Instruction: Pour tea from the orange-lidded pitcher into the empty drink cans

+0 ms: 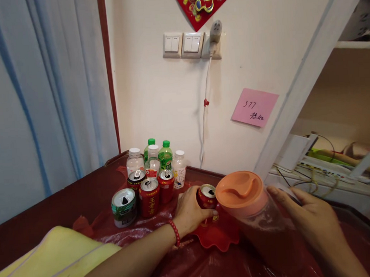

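Observation:
My left hand point(190, 210), with a red bead bracelet at its wrist, is wrapped round an opened red can point(207, 195). The can is over a red wavy-edged dish point(223, 236); whether its base touches the dish is hidden. In my right hand point(309, 214) is the handle of a clear pitcher point(265, 230) with an orange lid point(240, 189). The pitcher is tilted, its lid close beside the can. Left of my left hand stand a green can point(124, 207), a red can point(149, 197) and more opened cans.
Behind the cans, clear bottles point(134, 161) and green-capped bottles point(165, 155) stand near the wall. A yellow cloth point(50, 264) lies at the front left. Crinkled red plastic point(195, 270) covers part of the table. A white cable point(205, 124) hangs down the wall.

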Demonstrator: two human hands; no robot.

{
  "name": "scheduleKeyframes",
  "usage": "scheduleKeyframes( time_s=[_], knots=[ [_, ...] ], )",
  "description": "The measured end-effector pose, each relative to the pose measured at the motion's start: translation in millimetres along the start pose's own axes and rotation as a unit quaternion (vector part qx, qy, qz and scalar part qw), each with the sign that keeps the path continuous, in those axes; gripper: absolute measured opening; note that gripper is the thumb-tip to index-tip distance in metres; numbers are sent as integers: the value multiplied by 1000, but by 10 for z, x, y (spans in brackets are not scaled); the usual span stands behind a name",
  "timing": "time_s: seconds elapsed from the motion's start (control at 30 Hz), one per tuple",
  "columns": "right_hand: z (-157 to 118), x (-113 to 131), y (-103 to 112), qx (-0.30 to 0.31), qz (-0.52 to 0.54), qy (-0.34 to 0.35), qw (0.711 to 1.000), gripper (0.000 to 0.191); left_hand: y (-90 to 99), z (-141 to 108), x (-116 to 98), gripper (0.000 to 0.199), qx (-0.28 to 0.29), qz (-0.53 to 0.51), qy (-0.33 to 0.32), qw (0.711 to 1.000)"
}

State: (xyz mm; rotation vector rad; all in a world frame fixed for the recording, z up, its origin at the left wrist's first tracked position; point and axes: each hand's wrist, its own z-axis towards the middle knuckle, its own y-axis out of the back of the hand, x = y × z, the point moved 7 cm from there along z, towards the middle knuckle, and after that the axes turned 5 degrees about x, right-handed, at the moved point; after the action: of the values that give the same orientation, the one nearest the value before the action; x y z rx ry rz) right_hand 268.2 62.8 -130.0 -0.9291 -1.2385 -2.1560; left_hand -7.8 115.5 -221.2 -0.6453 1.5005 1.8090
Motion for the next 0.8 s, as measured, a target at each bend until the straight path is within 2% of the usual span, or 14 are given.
scheduleKeyframes(
  time_s=[0.57,0.8],
  knots=[
    [10,-48,-14,10,8,-2,1000,58,-17,7,8,67,2,-5,-7,1000],
    [8,-15,10,-8,9,21,1000,53,-18,6,0,67,5,2,-5,1000]
  ],
)
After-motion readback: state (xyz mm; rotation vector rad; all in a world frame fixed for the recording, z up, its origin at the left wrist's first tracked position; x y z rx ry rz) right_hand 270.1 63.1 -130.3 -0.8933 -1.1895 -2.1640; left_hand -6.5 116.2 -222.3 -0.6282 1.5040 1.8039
